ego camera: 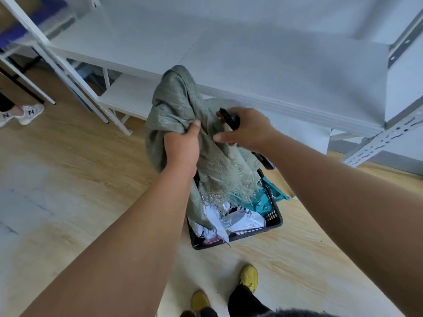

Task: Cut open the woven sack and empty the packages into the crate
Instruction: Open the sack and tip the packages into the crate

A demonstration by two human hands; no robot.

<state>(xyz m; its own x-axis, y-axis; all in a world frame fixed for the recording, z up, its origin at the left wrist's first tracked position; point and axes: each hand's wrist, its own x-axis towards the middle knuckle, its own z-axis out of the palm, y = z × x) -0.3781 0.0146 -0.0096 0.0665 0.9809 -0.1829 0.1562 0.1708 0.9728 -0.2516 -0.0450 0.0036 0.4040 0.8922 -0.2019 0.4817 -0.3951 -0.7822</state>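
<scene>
Sack (183, 115) hangs upside down over black crate (273, 221), frayed cut end low, packages (238, 221) already inside; left hand (182, 147) grips bunched cloth, right hand (247, 130) pinches sack, holding black cutter (230, 117); emptying step, next likely shake, lift clear

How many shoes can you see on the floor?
4: two yellow shoes at the bottom, below the crate, and two white sneakers at the left edge. Others may be hidden.

A grey-green woven sack (183, 115) is hiding much of a black plastic crate (273, 221) and its packages (242, 221).
</scene>
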